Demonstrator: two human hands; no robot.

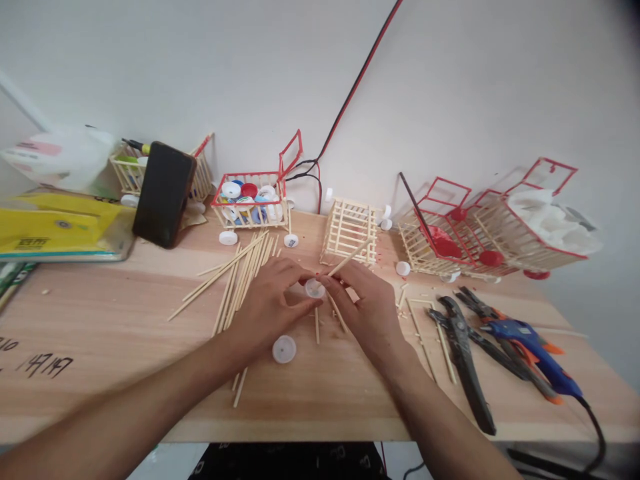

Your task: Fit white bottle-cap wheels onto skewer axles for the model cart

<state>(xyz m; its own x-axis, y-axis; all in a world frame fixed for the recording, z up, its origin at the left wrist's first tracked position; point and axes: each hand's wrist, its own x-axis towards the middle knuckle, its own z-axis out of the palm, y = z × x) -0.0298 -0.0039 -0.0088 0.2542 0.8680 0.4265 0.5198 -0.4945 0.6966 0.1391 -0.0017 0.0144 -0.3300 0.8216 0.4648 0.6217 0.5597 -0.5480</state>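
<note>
My left hand (273, 303) and my right hand (367, 303) meet over the middle of the wooden table (125, 347). Between their fingertips sits a small white bottle cap (315, 288), pinched by my left hand. My right hand grips a thin wooden stick (349, 257) whose near end touches the cap; the stick slants up and away to the right. Another white cap (284, 349) lies flat on the table just below my left hand. A loose pile of wooden sticks (240, 277) lies left of my left hand.
An unpainted stick cage (350, 230) stands behind my hands. A stick basket of coloured caps (251, 199), a leaning phone (163, 193) and yellow packets (55, 223) are at back left. Red-trimmed stick carts (495, 227) stand at right, with pliers (463, 353) and a blue glue gun (530, 347).
</note>
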